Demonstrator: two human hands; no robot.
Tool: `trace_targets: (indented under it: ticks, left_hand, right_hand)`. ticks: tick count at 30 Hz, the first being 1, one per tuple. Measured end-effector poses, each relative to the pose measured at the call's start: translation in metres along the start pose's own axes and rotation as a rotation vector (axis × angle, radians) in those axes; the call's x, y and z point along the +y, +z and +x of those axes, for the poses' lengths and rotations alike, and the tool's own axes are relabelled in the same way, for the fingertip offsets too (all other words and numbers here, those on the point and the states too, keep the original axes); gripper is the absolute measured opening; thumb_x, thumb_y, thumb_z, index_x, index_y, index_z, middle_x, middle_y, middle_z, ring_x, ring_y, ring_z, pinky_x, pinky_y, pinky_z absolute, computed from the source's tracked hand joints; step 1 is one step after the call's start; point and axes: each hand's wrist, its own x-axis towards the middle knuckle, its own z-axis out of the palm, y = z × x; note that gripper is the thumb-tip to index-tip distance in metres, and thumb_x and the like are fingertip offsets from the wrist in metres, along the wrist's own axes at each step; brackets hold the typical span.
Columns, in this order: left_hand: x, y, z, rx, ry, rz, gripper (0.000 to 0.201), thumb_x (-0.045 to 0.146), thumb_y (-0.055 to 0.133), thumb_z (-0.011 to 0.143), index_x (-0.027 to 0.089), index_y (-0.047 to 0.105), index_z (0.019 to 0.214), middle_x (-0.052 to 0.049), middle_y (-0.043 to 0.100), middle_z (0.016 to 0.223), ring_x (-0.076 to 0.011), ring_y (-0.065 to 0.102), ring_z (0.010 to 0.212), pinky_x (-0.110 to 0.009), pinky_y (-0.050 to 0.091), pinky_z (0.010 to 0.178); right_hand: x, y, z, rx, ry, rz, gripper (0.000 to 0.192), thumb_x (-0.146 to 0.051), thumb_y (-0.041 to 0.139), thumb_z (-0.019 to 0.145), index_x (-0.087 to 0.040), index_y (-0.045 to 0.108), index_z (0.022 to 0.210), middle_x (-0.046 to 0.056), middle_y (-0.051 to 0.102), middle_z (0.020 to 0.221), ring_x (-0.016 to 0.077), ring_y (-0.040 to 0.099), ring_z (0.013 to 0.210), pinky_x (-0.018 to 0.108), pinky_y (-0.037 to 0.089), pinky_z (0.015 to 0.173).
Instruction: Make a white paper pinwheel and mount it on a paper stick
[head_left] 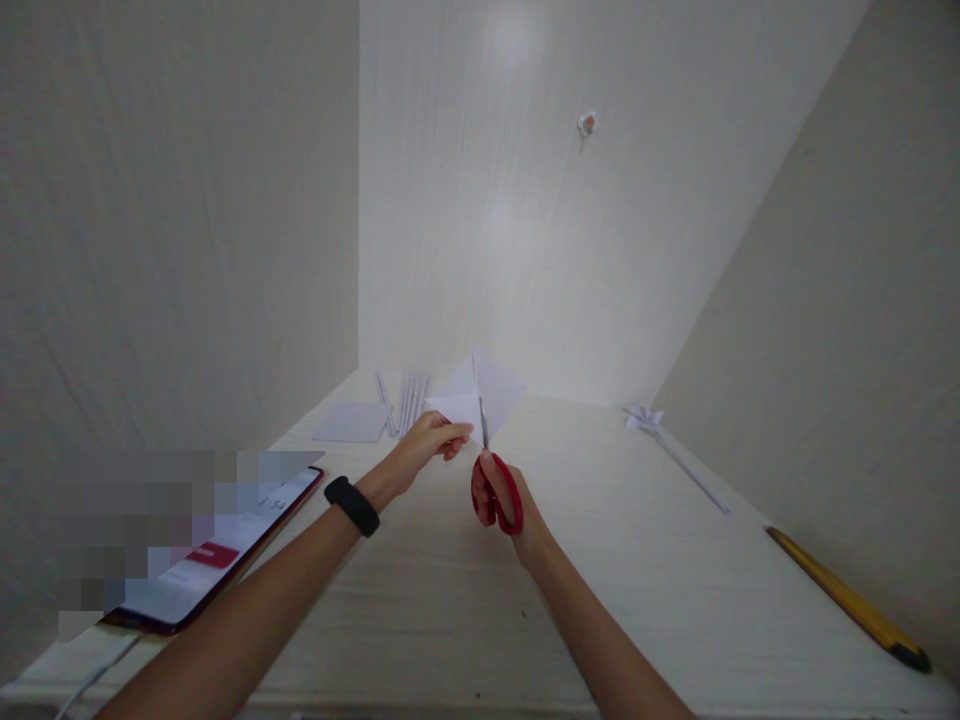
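My left hand (pixel 439 437) pinches the left side of a white sheet of paper (pixel 501 385), which is held up with a corner toward the far wall. In my right hand (pixel 525 500) is a pair of scissors (pixel 510 495) with red handles. Thumb and fingers sit in the handle loops. The metal blades point away from me and lie along the paper's middle, where a line or slit runs toward its far corner. Whether the blades are fully closed is too small to tell. A black band is around my left wrist.
Behind my left hand lie a stack of white paper squares (pixel 352 422) and several thin paper sticks (pixel 412 400). A phone (pixel 217 545) with a cable (pixel 97 675) rests at left. Along the right wall are a paper pinwheel on a stick (pixel 686 460) and a yellow cutter (pixel 847 600). Walls enclose three sides.
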Motion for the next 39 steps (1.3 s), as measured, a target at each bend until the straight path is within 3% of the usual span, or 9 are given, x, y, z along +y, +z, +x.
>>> trace_targets:
  ticks: [25,39]
  left_hand:
    - [0.0014,0.0037,-0.0035,0.039,0.004,-0.02,0.035,0.042,0.061,0.073,0.015,0.048,0.056,0.003,0.047,0.05,-0.0077,0.042,0.047,-0.024,0.032,0.05]
    - [-0.0059,0.0008,0.0015,0.074,0.044,-0.052,0.036,0.041,0.06,0.074,0.015,0.049,0.053,0.002,0.047,0.047,-0.0074,0.041,0.045,-0.024,0.031,0.049]
  right_hand:
    - [-0.0022,0.0016,-0.0013,0.044,0.021,0.038,0.057,-0.074,0.048,0.07,-0.019,0.041,0.06,-0.007,0.039,0.045,0.0052,0.039,0.036,0.021,0.028,0.038]
    - [0.0014,0.0017,0.0012,-0.012,0.035,0.032,0.06,-0.077,0.048,0.067,-0.019,0.042,0.06,-0.007,0.039,0.046,0.0052,0.039,0.035,0.021,0.027,0.037]
